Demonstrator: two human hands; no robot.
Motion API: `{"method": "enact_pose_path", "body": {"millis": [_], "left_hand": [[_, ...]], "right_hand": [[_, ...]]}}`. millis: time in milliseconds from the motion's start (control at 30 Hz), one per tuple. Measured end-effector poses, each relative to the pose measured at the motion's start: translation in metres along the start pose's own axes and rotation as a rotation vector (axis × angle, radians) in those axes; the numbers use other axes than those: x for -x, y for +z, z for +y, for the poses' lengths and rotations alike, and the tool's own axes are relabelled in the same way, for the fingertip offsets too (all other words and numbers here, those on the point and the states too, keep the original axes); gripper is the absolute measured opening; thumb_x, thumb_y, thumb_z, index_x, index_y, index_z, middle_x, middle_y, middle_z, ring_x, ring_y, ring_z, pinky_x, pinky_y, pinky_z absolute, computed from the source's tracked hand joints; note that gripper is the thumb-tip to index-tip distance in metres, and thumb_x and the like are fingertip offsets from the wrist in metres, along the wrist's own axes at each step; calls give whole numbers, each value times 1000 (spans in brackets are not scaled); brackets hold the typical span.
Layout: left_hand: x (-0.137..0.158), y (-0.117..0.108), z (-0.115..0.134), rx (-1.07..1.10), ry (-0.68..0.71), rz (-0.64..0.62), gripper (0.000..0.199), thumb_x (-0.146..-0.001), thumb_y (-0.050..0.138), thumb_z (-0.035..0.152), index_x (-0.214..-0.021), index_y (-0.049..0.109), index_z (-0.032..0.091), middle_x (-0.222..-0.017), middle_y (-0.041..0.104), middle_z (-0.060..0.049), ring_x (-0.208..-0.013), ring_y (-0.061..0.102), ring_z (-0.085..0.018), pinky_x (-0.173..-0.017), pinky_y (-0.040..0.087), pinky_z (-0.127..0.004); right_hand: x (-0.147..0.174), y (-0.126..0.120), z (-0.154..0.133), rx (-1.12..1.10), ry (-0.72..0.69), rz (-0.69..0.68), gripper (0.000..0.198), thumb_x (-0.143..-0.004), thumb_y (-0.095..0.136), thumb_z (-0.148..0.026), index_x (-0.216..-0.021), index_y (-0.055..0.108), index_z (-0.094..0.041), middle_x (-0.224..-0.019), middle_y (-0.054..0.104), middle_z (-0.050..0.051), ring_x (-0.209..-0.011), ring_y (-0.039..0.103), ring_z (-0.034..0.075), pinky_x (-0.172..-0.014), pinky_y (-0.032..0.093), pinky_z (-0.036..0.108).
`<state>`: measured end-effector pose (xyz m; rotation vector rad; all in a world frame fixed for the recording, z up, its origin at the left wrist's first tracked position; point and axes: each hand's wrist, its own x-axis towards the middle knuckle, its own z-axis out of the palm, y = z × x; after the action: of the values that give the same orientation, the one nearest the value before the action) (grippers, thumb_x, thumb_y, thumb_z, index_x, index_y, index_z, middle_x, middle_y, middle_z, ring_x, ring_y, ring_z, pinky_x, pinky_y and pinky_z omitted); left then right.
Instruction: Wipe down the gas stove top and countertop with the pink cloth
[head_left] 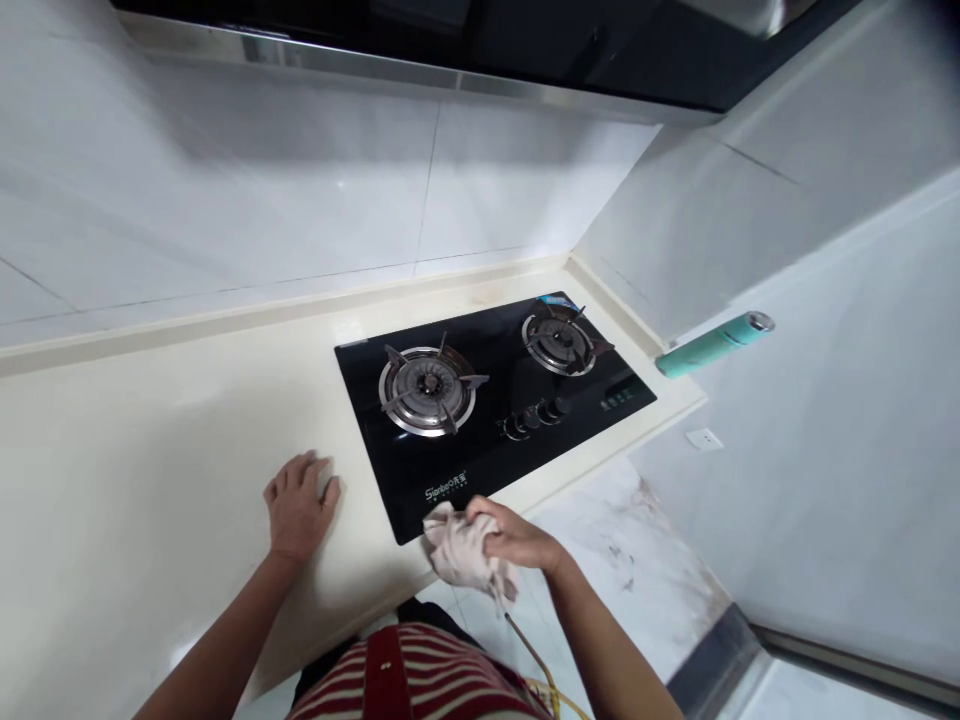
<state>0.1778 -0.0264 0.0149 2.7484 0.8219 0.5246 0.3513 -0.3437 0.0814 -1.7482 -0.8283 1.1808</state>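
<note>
My right hand (517,532) is closed around a pale pink cloth (459,550), bunched up at the front edge of the counter by the near corner of the gas stove (495,455). Part of the cloth hangs below my fingers. Left of the stove, my left hand (300,500) lies flat on the cream countertop (187,480) with its fingers spread and nothing in it. The black glass stove has two burners, the left burner (429,390) and the right burner (559,340), with control knobs (536,415) between them near the front.
A green cylindrical can (712,345) stands at the counter's right end. Overhead hangs a black range hood (450,50). Tiled walls (300,190) close off the back and right. A yellow hose (536,660) runs below the counter, and a wall socket (703,439) is at right.
</note>
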Motion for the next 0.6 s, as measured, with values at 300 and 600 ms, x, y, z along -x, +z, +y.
{"method": "enact_pose_path", "body": {"millis": [300, 600], "left_hand": [[0, 2, 0, 5, -2, 31, 34, -91, 52, 33, -121, 65, 21, -135, 60, -14, -127, 49, -32, -104, 32, -49], [1, 0, -1, -21, 7, 20, 34, -94, 50, 36, -120, 65, 20, -136, 59, -14, -127, 50, -31, -103, 34, -47]], "right_hand": [[64, -133, 10, 280, 291, 977, 48, -76, 62, -61, -107, 55, -25, -84, 61, 1, -78, 58, 21, -72, 50, 34], [-10, -148, 31, 773, 440, 869, 67, -85, 55, -46, -145, 43, -19, -120, 56, 17, -119, 54, 34, -94, 46, 47]]}}
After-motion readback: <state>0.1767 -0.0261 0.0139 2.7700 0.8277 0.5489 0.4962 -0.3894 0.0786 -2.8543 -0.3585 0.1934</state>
